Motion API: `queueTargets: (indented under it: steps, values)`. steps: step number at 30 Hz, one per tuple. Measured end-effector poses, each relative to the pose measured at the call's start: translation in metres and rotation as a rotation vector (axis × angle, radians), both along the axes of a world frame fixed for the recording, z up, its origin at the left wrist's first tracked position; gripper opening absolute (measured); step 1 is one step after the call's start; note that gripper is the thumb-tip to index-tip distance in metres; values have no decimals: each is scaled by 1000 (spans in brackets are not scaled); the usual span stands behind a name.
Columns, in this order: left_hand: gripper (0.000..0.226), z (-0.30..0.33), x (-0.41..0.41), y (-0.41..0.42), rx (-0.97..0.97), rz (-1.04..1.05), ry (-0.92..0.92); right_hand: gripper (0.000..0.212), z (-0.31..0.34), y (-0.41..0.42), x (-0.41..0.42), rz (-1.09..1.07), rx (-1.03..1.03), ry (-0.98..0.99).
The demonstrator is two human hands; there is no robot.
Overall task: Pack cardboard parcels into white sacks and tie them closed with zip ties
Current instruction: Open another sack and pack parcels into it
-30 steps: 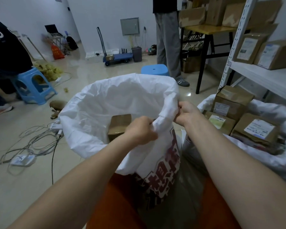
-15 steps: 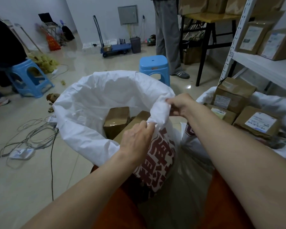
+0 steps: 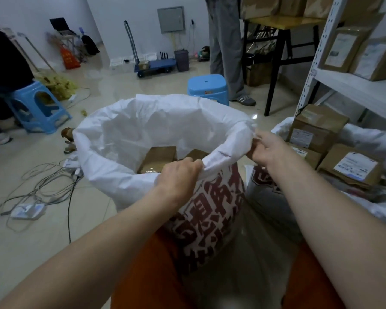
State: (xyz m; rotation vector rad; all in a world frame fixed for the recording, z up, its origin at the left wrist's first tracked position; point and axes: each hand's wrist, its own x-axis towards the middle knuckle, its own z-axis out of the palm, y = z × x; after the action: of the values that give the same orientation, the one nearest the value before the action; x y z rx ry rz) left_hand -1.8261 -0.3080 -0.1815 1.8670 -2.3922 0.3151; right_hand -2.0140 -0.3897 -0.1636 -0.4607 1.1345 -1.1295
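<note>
1. Left hand [image 3: 178,175] fingers curled, gripping the sack's [image 3: 125,175] near rim.
2. Right hand [image 3: 269,150] fingers pinched the rim's right side.
3. Sack stood open between the knees; cardboard parcels [image 3: 157,159] lay inside.
4. More parcels [image 3: 319,130] sat in another sack [image 3: 366,139], right.

Bare forearms [image 3: 125,233], orange trousers [image 3: 147,275]
</note>
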Motion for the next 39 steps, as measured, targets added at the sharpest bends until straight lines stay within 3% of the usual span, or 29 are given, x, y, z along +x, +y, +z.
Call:
queueTargets:
  steps: [4, 7, 10, 11, 13, 16, 19, 22, 24, 26, 29, 31, 35, 39]
  values:
    - [30, 20, -14, -24, -148, -68, -54, 64, 6, 24, 11, 255, 24, 266]
    - [41, 27, -31, -31, -178, -177, -75, 34, 7, 35, 40, 210, -42, 177]
    - [30, 16, -23, -23, -164, -165, -18, 12, 15, 35, 56, 111, -39, 46]
    - [27, 11, -15, -17, -197, -151, 59, 20, 15, 36, 59, 86, -34, -38]
    - [43, 4, 0, -4, -315, -72, 354, 36, 8, 38, 63, 55, 15, -161]
    - [70, 13, 27, 12, -464, 371, 913, 42, -1, 42, 70, -7, 76, -323]
    - [78, 17, 50, 14, -164, 865, 1489, 42, -7, 43, 79, -95, 87, -405]
    - [75, 17, 50, 12, 88, 930, 1974, 43, -15, 42, 83, -127, 93, -446]
    - [55, 17, 45, 6, 210, 891, 2215, 44, -18, 42, 82, -140, 97, -451]
    - [42, 18, 42, 0, 329, 924, 2320, 47, -22, 43, 79, -150, 95, -435]
    - [48, 11, 45, -8, 432, 1037, 2335, 52, -26, 48, 72, -173, 102, -393]
    - [56, 6, 45, -10, 484, 983, 2361, 55, -25, 51, 68, -192, 106, -386]
    - [58, -6, 39, -16, 457, 1065, 2331, 56, -25, 52, 63, -184, 127, -401]
    - [41, 16, 43, -18, 437, 865, 2653, 58, -19, 50, 56, -207, 115, -464]
